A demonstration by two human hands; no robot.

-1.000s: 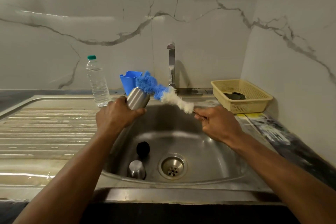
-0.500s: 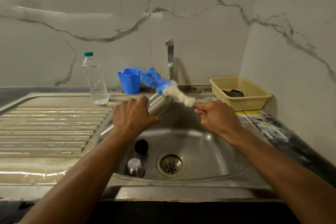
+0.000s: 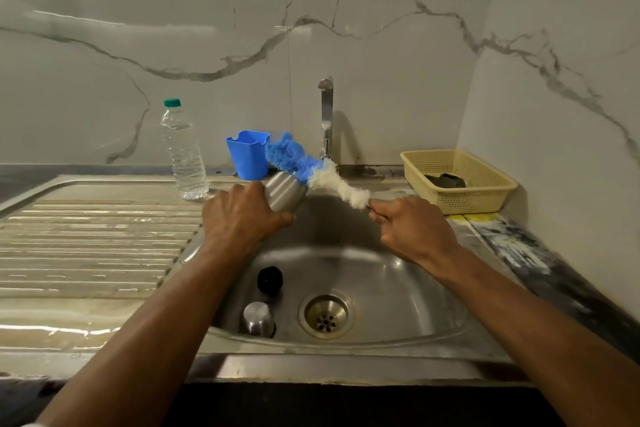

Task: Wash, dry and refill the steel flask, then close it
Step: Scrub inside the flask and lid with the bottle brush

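At frame centre, above the sink (image 3: 398, 274), the left hand (image 3: 239, 218) grips the tilted steel flask (image 3: 285, 191). The right hand (image 3: 412, 230) pinches the bottle brush (image 3: 311, 170), bristles touching the flask's upper end.

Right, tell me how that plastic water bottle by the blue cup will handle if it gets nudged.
The water bottle stands tall and narrow on the steel drainboard, so it may tip easily. It looks nearly full, so probably fairly heavy. Its thin clear walls likely flex under a squeeze, and once down it could roll.
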